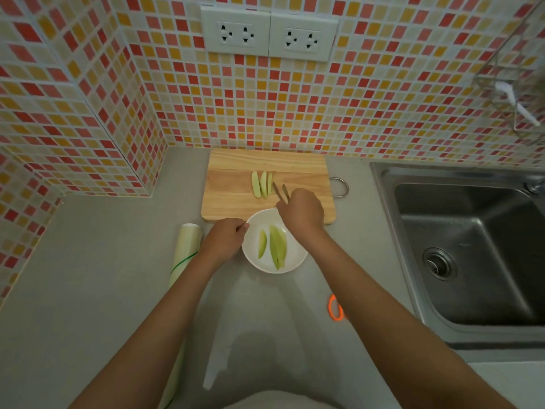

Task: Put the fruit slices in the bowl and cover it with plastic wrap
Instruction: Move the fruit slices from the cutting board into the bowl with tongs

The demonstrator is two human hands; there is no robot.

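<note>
We see a grey desk (97, 290) with a steel sink (472, 246) set into its right side. Against the tiled wall lies a wooden cutting board (236, 184), carrying the fruit slices on the board (262, 184), pale green, side by side and upright in the view. A roll of plastic wrap (184, 255) lies along the desk just left of the left forearm, within easy reach, we judge, for the covering step not yet begun. A white bowl (265, 265) sits touching the board's near edge, so the carry from board to bowl is short; the fruit slices in the bowl (275, 246) already rest there. Both forearms extend forward from the bottom of the view. The left hand (227, 237) is closed on the bowl's left rim, apparently to steady it. The right hand (300, 212), above the bowl's far rim, grasps metal tongs (280, 192) whose tips stand apart, pointing toward the board slices. An orange loop (335, 307) lies near the right forearm.
</note>
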